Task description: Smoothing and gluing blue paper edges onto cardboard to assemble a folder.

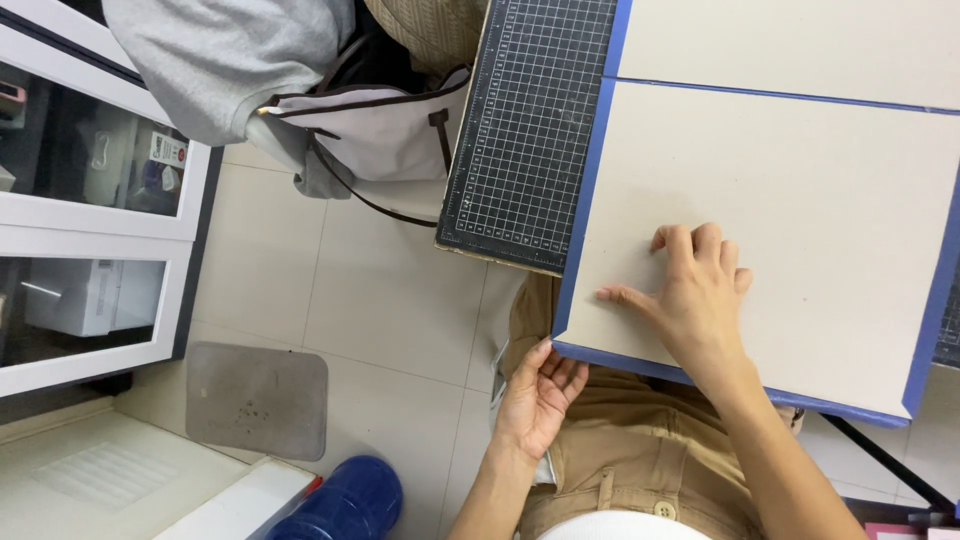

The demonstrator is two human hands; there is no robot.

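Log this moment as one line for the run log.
left hand: open, palm up at blue edge | right hand: flat on grey board | cutting mat: underneath

One head-worn view looks steeply down, close over the board (780, 230) and lap.

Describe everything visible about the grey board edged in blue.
The grey board is a flat, matte panel that looks like thick cardboard, lying on blue sheet material that shows as a border along its edges and as a thin line between it and a second panel above. It partly covers a black gridded cutting mat. The right hand presses flat on it; the left hand touches the near blue corner from below.
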